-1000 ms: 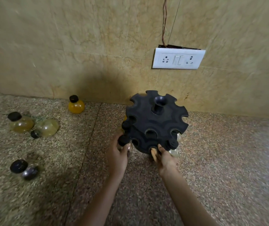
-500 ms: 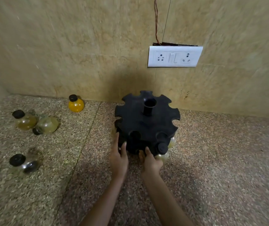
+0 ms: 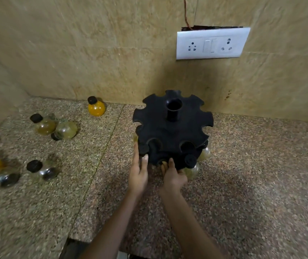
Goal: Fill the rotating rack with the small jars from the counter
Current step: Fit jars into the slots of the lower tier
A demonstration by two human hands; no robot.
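Nothing to read here: the jars (image 3: 96,108) carry no labels, the black rack (image 3: 171,131) shows no brand, and the wall socket plate (image 3: 212,43) is unmarked.

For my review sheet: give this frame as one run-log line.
stage: loading rack | left hand: on rack lower tier | right hand: at lower slot, fingers hidden | loose jars: several on counter | top slots: empty
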